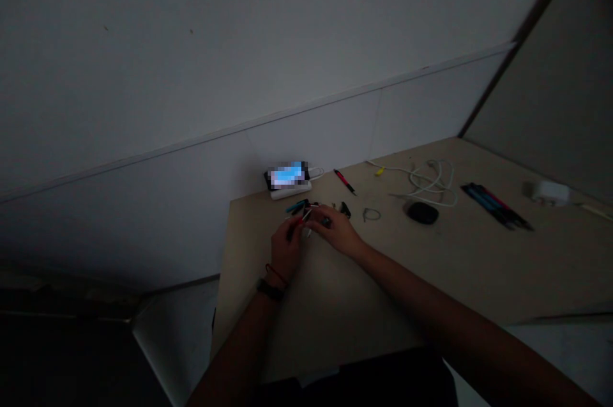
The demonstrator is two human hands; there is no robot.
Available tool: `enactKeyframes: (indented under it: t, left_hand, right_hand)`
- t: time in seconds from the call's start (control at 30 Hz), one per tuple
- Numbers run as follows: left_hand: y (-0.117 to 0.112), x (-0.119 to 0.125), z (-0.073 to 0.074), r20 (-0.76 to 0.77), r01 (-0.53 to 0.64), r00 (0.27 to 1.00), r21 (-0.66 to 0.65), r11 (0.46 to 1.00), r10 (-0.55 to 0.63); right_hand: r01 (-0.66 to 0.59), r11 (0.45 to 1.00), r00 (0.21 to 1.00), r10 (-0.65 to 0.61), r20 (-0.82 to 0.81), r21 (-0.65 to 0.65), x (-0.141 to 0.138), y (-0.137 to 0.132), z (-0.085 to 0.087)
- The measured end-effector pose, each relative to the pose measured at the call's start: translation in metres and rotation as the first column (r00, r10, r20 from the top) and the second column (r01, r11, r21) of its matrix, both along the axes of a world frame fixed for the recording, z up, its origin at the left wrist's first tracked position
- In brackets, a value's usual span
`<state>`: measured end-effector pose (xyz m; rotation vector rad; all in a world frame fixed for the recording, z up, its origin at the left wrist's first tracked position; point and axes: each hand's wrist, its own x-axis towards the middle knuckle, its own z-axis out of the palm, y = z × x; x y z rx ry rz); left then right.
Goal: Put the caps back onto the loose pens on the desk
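- While the left hand (286, 252) stands near the centre of the frame, its fingers curl closed around a slim red-and-white stick (303, 219), though the dim light hides the exact grip.
- Just beside it, the right hand (335, 230) curves over the same spot, touching or nearly touching the stick; whether it grips anything, you cannot tell.
- A black watch strap (269, 289) and a thin cord bracelet (276, 275) circle the left wrist.
- Right above the hands lie a blue-handled tool (297, 206) and small black clips (345, 209) on the worktop (479, 273).
- Toward the back edge, a phone (287, 176) rests on a white power bank (290, 190), near a red pen (345, 181).
- Further right are a white cable (421, 180), a black oval case (422, 213) and a bundle of pens (495, 206).
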<state>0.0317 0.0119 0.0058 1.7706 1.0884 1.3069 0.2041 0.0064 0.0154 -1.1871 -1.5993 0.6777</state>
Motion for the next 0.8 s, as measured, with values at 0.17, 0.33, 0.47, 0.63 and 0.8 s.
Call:
enactKeyframes:
  t: [0.17, 0.33, 0.47, 0.63, 0.8]
  left_hand:
    - [0.002, 0.0, -0.002, 0.083, -0.08, 0.993, -0.058, 0.995, 0.084]
    - [0.003, 0.0, -0.004, 0.118, -0.071, 0.99, -0.085, 0.994, 0.081]
    - [0.004, 0.0, -0.005, 0.125, -0.077, 0.988, -0.092, 0.993, 0.088]
    - [0.005, -0.001, -0.008, 0.131, -0.068, 0.988, -0.103, 0.992, 0.081]
    - [0.004, -0.001, -0.007, 0.129, -0.075, 0.988, -0.1, 0.992, 0.088]
  right_hand:
    - [0.03, 0.995, 0.971, -0.051, 0.231, 0.096, 0.0, 0.0, -0.008]
    - [-0.101, 0.991, 0.873, 0.043, 0.486, 0.093, -0.003, -0.003, -0.015]
    - [-0.103, 0.993, 0.811, 0.05, 0.583, 0.059, -0.006, -0.008, -0.019]
    - [-0.099, 0.995, 0.774, 0.057, 0.631, 0.032, -0.006, -0.01, -0.021]
    - [-0.085, 0.996, 0.769, 0.053, 0.638, 0.019, -0.01, -0.011, -0.019]
